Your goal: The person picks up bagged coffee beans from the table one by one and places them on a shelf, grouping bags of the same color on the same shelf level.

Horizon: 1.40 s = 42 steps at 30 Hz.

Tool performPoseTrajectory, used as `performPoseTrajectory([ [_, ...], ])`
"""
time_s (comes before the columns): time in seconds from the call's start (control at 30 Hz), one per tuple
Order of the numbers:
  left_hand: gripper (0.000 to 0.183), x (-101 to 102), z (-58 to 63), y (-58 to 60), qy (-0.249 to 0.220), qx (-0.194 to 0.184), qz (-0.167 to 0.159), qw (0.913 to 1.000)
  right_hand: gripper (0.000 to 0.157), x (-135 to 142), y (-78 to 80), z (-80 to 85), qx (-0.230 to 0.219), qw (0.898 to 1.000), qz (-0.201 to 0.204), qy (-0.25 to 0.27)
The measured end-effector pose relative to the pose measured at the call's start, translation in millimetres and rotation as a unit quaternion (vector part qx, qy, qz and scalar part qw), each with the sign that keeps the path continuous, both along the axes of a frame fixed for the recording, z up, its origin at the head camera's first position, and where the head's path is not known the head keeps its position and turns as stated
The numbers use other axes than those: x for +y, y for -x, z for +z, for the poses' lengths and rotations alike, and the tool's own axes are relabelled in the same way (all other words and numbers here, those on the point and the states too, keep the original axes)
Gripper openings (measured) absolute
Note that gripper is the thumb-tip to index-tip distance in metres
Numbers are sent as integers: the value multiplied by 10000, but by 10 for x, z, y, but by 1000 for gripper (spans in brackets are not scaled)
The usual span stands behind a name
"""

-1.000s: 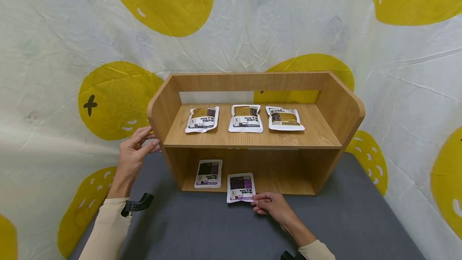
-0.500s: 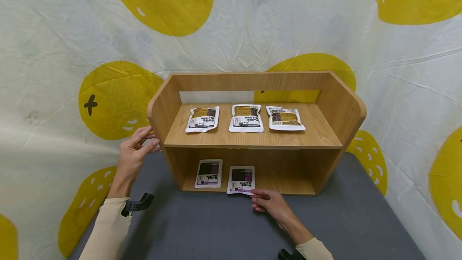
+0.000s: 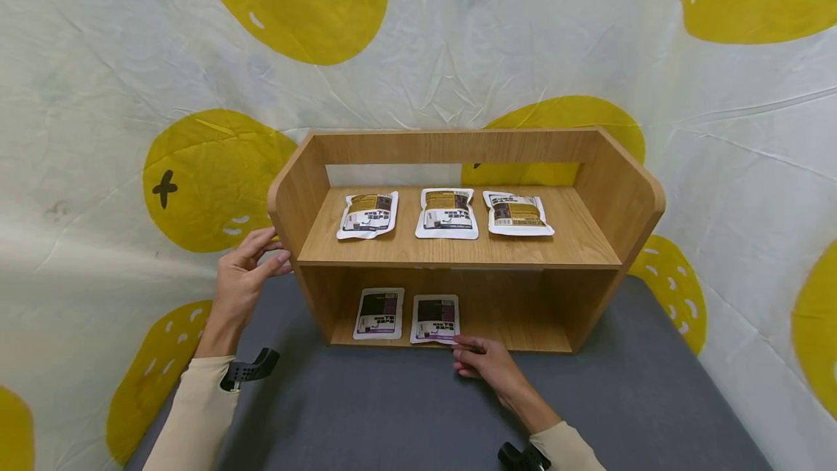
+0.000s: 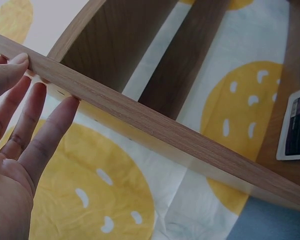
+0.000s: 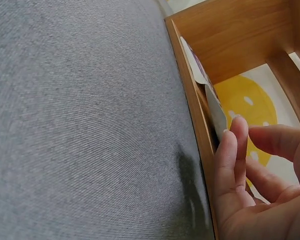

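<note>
In the head view my right hand [image 3: 489, 365] pinches the lower right corner of a white pouch [image 3: 436, 317] with a black and purple label. That pouch lies on the lower board of a wooden two-tier shelf [image 3: 458, 265], near its front edge. Left of it is a matching purple pouch [image 3: 379, 312]. In the right wrist view the thumb and fingers of the right hand [image 5: 260, 175] meet at the pouch's pale edge [image 5: 216, 111]. My left hand [image 3: 242, 282] touches the shelf's left side panel; the left wrist view shows its fingertips [image 4: 69, 106] against that panel, fingers extended.
Three white pouches with gold-brown labels lie in a row on the upper tier: left pouch [image 3: 368, 215], middle pouch [image 3: 447, 214], right pouch [image 3: 518, 214]. The shelf stands on a dark grey table [image 3: 366, 413]. Behind hangs a white cloth [image 3: 510, 35] with yellow shapes.
My right hand has moved the purple pouch away from me, from overhanging the shelf's front edge to lying on the lower board. The left hand has stayed put.
</note>
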<state>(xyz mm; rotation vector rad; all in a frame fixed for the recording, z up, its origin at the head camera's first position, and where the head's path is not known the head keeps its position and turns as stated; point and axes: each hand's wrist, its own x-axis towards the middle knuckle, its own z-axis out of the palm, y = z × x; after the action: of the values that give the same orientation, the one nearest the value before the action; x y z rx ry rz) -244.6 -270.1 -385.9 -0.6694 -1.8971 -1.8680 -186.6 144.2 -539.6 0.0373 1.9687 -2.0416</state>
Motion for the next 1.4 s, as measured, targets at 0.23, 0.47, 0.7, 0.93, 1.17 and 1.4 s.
performPoseTrajectory([
  [0.23, 47, -2, -5, 3, 78, -11, 72, 9999, 46, -25, 43, 5, 6, 9999, -84, 78],
  [0.47, 48, -5, -4, 3, 96, -2, 65, 9999, 45, -13, 61, 8, 73, 9999, 15, 90],
  [0.7, 47, -4, 0, 5, 70, 10, 55, 10000, 46, -24, 58, 38, 38, 10000, 24, -30],
  [0.93, 47, -1, -5, 4, 50, 24, 16, 10000, 48, -31, 70, 35, -10, 10000, 87, 21],
  [1.17, 47, 2, -1, 2, 48, 47, -7, 10000, 48, -13, 67, 54, -39, 9999, 80, -121],
  [1.4, 48, 5, 4, -6, 22, 73, -59, 10000, 42, -7, 65, 76, -79, 9995, 57, -285],
])
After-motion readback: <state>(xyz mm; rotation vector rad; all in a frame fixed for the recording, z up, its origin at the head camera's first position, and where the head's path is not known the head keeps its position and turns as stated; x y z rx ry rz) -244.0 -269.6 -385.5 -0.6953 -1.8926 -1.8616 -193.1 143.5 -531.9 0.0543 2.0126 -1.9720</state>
